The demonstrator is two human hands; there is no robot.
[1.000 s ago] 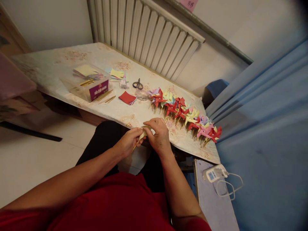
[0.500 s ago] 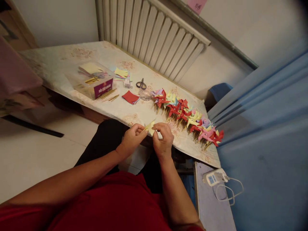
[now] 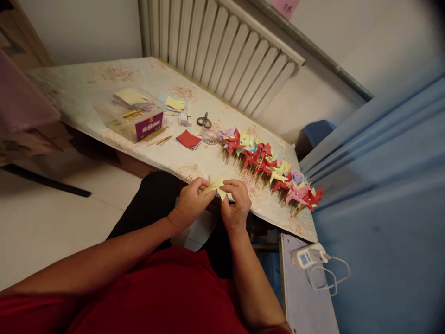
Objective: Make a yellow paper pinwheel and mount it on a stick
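Observation:
My left hand (image 3: 195,200) is closed around a thin wooden stick (image 3: 207,189) near the table's front edge. At the stick's end sits a pale yellow paper pinwheel (image 3: 219,184). My right hand (image 3: 236,202) pinches the pinwheel from the right, thumb below and fingers above, partly covering it. Several finished pinwheels (image 3: 266,166) in red, yellow, pink, purple and blue stand in rows on sticks to the right. Red paper pieces (image 3: 188,139) lie stacked beyond my hands, beside a clear dish (image 3: 210,136) of small things too tiny to make out.
On the flowered tablecloth (image 3: 118,75) stands a clear plastic box (image 3: 134,125) with paper and sticks. Loose sticks (image 3: 156,136), black scissors (image 3: 204,121) and yellow-topped paper (image 3: 174,104) lie nearby. A power strip (image 3: 308,256) with a white cable rests on a side surface at right.
The yellow pinwheel has turned in my hands and shows more of its face. My right fingers have shifted slightly on the paper; my left hand has barely moved.

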